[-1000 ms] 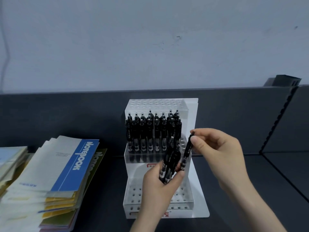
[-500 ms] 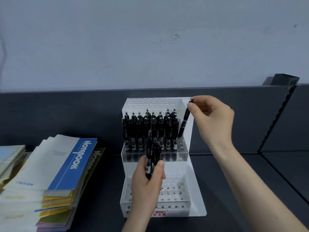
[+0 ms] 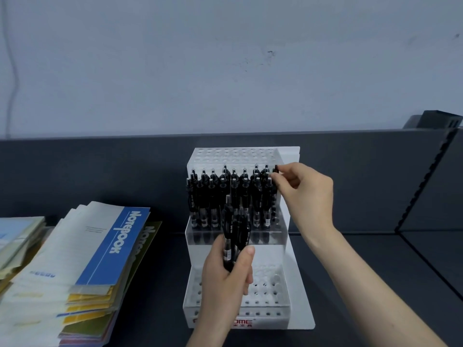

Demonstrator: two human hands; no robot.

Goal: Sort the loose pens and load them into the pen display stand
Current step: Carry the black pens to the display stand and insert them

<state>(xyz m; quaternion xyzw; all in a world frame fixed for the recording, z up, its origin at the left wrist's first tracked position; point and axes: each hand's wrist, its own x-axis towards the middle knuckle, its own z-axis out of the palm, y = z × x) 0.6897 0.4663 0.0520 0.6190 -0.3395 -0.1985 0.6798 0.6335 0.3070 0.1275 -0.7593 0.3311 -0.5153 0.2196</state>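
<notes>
A white tiered pen display stand (image 3: 295, 284) stands on the dark shelf. Its middle tier holds several upright black pens (image 3: 213, 196). My left hand (image 3: 226, 279) grips a bundle of black pens (image 3: 235, 231) in front of the stand, above the lowest tier. At the right end of the middle tier my right hand (image 3: 304, 194) pinches the top of a single black pen (image 3: 275, 181), which stands upright in line with the loaded pens. The top tier's holes (image 3: 235, 155) and the lowest tier's holes (image 3: 265, 291) hold nothing.
A fanned stack of notebooks (image 3: 82, 266) with a blue cover on top lies left of the stand. The dark back panel (image 3: 100, 176) rises behind. A dark divider (image 3: 431, 181) closes off the right side.
My right hand carried the single pen up from the bundle to the right end of the middle tier and lowered it upright there. My left hand drifted left with the bundle.
</notes>
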